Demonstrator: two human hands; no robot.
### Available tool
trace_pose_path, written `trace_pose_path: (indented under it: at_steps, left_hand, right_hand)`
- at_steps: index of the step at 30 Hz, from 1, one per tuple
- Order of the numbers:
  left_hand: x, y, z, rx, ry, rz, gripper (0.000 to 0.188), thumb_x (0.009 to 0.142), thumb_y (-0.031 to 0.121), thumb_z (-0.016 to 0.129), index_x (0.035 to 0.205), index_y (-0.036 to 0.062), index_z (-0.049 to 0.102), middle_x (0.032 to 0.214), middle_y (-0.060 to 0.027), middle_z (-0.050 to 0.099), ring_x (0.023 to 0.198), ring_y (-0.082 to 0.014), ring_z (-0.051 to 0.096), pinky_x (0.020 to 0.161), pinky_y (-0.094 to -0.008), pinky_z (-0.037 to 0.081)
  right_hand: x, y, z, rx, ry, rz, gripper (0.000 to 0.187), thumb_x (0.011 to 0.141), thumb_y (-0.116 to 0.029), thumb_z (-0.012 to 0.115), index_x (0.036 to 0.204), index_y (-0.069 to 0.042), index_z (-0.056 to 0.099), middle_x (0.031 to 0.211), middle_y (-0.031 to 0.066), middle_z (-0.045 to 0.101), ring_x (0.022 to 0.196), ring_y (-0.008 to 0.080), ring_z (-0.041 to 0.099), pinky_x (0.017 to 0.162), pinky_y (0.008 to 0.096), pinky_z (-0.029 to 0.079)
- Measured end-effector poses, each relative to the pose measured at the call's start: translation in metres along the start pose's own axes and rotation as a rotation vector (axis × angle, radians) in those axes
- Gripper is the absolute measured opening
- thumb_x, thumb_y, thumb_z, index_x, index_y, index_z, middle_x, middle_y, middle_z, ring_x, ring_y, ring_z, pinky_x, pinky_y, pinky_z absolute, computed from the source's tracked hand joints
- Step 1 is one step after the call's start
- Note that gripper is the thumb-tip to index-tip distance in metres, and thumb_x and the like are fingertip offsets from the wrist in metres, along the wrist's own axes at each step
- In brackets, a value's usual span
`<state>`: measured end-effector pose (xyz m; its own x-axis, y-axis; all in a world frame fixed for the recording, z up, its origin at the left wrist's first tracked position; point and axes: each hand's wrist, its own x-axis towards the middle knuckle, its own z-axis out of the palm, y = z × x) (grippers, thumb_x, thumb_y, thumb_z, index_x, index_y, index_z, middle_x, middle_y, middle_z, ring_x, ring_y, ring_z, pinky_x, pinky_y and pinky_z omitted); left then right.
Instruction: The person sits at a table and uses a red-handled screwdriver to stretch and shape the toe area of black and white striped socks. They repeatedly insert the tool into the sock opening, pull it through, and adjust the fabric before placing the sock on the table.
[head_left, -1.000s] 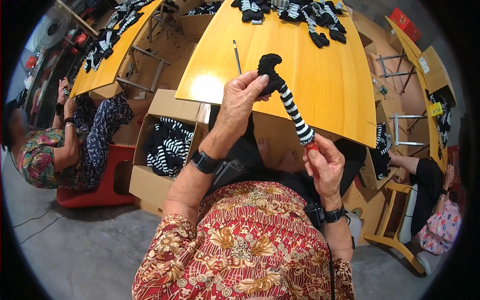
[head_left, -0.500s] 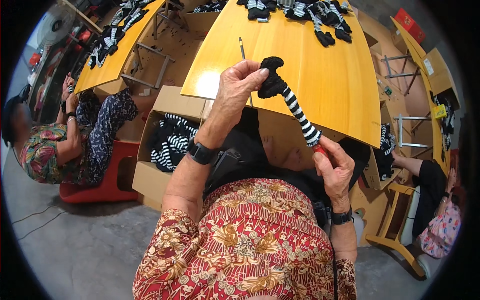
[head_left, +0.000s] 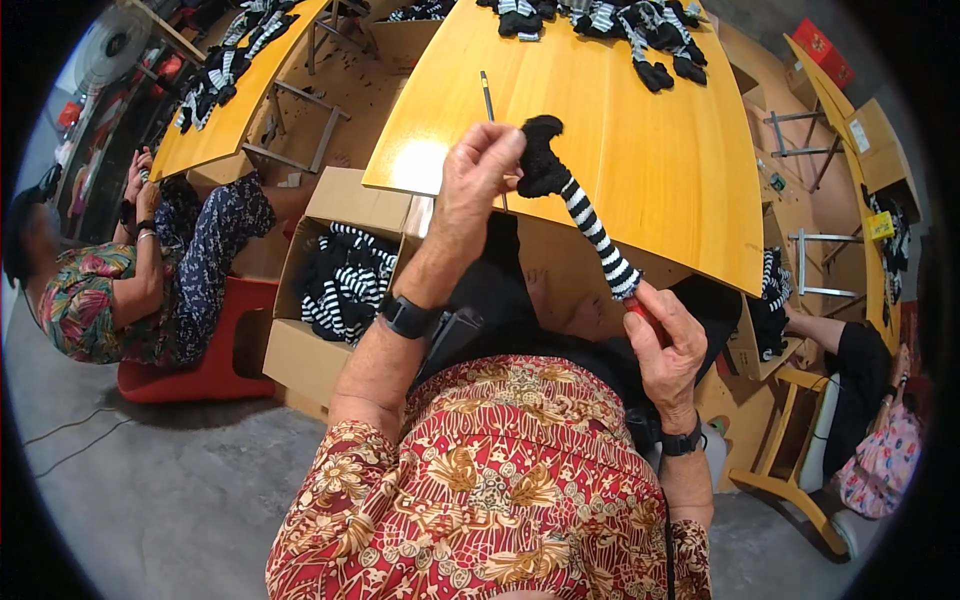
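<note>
A knitted doll's leg hangs between my hands: a black fuzzy boot-shaped foot (head_left: 542,165) at the top, a black-and-white striped tube (head_left: 597,240) slanting down to the right. My right hand (head_left: 668,335) is closed round a red handle (head_left: 640,310) at the tube's lower end; whatever part of that tool lies inside the tube is hidden. The fingers of my left hand (head_left: 478,170) are pinched together, slightly blurred, right at the left edge of the black foot. I cannot make out what, if anything, is between them.
Ahead is a yellow table (head_left: 640,170) bearing a thin dark stick (head_left: 487,95) and a pile of knitted pieces (head_left: 640,35). On my left stands a cardboard box (head_left: 300,350) of striped pieces; beyond it, a person (head_left: 110,280) sits on a red chair (head_left: 215,360). Another person (head_left: 880,440) sits at right.
My left hand has shifted slightly left, its thumb no longer lying over the black foot. The right hand keeps its hold on the red handle, with the leg nearly still.
</note>
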<state>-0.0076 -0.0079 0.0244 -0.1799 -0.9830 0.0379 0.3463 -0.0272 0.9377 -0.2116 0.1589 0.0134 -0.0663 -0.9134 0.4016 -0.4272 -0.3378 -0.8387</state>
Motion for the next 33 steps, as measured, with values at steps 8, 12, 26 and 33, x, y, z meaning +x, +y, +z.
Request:
trace_pose_path:
  at_steps: [8, 12, 26, 33]
  left_hand:
    - [0.016, 0.004, -0.014, 0.174, -0.190, 0.162, 0.012, 0.091, 0.015, 0.065, 0.095, 0.0035, 0.066, 0.082, 0.0022, 0.064, 0.071, -0.0050, 0.058, 0.068, -0.0215, 0.048]
    - [0.017, -0.020, -0.010, 0.062, -0.021, 0.229, 0.010, 0.091, 0.013, 0.065, 0.096, 0.0037, 0.064, 0.083, 0.0011, 0.065, 0.073, -0.0053, 0.059, 0.066, -0.0198, 0.048]
    - [0.013, -0.040, 0.016, -0.215, -0.008, -0.010, 0.028, 0.088, 0.010, 0.069, 0.114, 0.0070, 0.060, 0.084, 0.0015, 0.062, 0.072, -0.0060, 0.055, 0.066, -0.0183, 0.044]
    - [0.009, -0.005, -0.012, 0.731, -0.232, 0.686, 0.049, 0.073, -0.009, 0.063, 0.116, 0.0145, 0.069, 0.121, -0.0120, 0.058, 0.113, -0.0236, 0.057, 0.099, -0.0323, 0.045]
  right_hand:
    - [0.004, -0.006, -0.001, -0.086, -0.017, -0.086, 0.035, 0.078, 0.006, 0.066, 0.112, 0.002, 0.064, 0.079, 0.0098, 0.061, 0.068, 0.0154, 0.058, 0.060, 0.0254, 0.046]
    - [0.004, -0.013, 0.002, -0.112, -0.011, -0.027, 0.035, 0.079, 0.006, 0.065, 0.114, 0.001, 0.064, 0.079, 0.0094, 0.061, 0.068, 0.0146, 0.058, 0.060, 0.0255, 0.046]
    - [0.004, 0.008, 0.013, 0.005, 0.107, 0.157, 0.030, 0.086, 0.000, 0.061, 0.117, 0.002, 0.060, 0.084, 0.0071, 0.062, 0.069, 0.0119, 0.056, 0.062, 0.0251, 0.047]
    - [0.005, 0.008, -0.016, 0.744, -0.020, 0.523, 0.033, 0.089, -0.008, 0.060, 0.120, 0.002, 0.060, 0.078, 0.0095, 0.062, 0.052, 0.0061, 0.049, 0.042, 0.0180, 0.037]
